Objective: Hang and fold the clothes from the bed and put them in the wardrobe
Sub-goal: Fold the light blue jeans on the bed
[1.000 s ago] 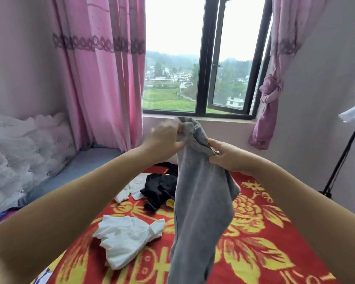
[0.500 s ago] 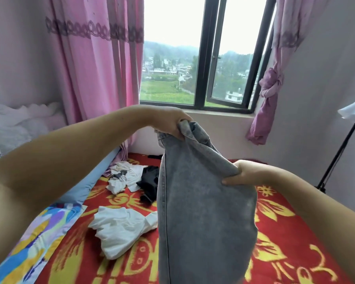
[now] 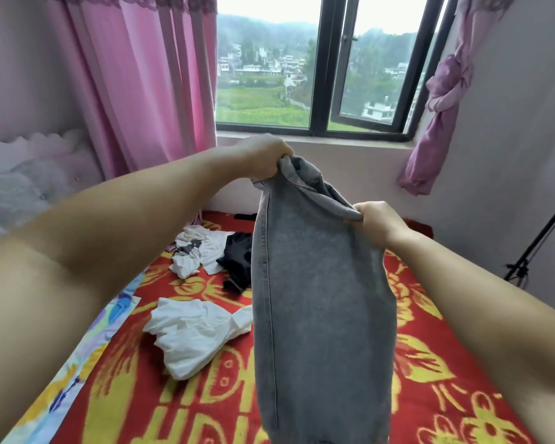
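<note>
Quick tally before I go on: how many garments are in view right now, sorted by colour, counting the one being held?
Grey: 1, the jeans, held up by the left hand and right hand
White: 2, the near white garment and the far white garment with a dark print
Black: 1, the black garment
Total: 4

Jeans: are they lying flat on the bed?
No, both hands, left and right, hold the jeans up above the bed.
</note>
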{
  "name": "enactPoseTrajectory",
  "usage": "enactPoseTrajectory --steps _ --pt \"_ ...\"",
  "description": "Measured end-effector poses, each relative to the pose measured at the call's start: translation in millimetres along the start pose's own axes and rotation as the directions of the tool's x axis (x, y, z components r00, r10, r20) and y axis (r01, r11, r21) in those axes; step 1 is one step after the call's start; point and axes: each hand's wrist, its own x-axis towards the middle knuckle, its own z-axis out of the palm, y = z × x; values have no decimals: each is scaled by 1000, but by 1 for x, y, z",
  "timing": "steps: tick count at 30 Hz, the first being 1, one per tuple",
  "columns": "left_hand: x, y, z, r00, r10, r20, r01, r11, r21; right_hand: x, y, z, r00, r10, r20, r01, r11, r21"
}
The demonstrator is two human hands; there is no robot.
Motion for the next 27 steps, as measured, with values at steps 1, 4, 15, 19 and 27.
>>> enactPoseTrajectory --steps 1,4,15,19,27 --pt "-2 -1 0 999 3 -46 -3 1000 4 4 0 0 999 -10 -44 10 1000 17" --pt "-15 -1 0 986 49 -159 -51 999 -9 2 -1 -1 981 -99 -165 106 994 36" --pt "-180 44 243 707 378 598 -327 924 -198 -160 63 216 911 -160 381 215 971 -104" --pt "-299 69 394 396 390 832 -229 919 -321 -271 68 367 624 -63 779 155 987 -44" --pt "-329 118 512 333 320 887 237 882 -407 -277 115 440 448 40 893 -185 982 48"
